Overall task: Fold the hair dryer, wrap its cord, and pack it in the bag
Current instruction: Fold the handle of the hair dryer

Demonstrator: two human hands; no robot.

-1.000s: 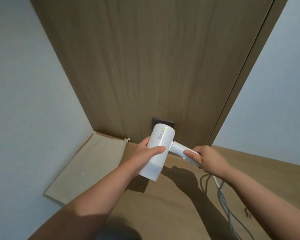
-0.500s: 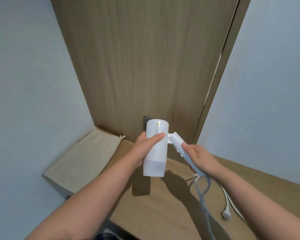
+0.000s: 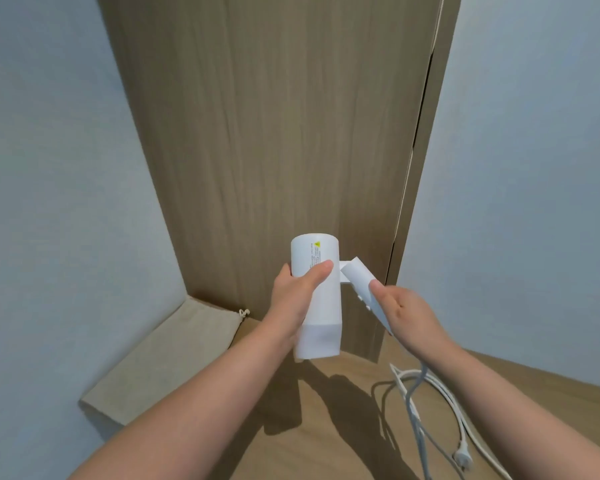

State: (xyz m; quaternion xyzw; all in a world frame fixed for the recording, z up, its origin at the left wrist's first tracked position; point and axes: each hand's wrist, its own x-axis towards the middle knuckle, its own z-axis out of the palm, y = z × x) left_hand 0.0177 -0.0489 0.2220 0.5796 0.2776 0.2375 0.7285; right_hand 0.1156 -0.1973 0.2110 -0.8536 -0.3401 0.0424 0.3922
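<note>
From the head camera, the person holds a white hair dryer up in front of them, off the wooden tabletop, with its barrel nearly upright and a small yellow warning label near the top end. The left hand wraps the barrel from the nine o'clock side, thumb lying across the front and fingers curled behind it. The handle sticks out at the barrel's three o'clock side and slants down toward five o'clock, at an angle to the barrel rather than flat against it. The right hand grips this handle low down, thumb stretched up along it and palm turned toward the camera; its other fingers are hidden behind the handle. A pale cord drops from under that hand and lies in loose loops on the tabletop at about five o'clock from the dryer, ending in a white plug near the lower right. A flat beige drawstring bag lies on the tabletop at eight o'clock from the dryer, well apart from both hands, against the pale wall. A tall wood-grain panel rises behind the dryer at twelve o'clock.
</note>
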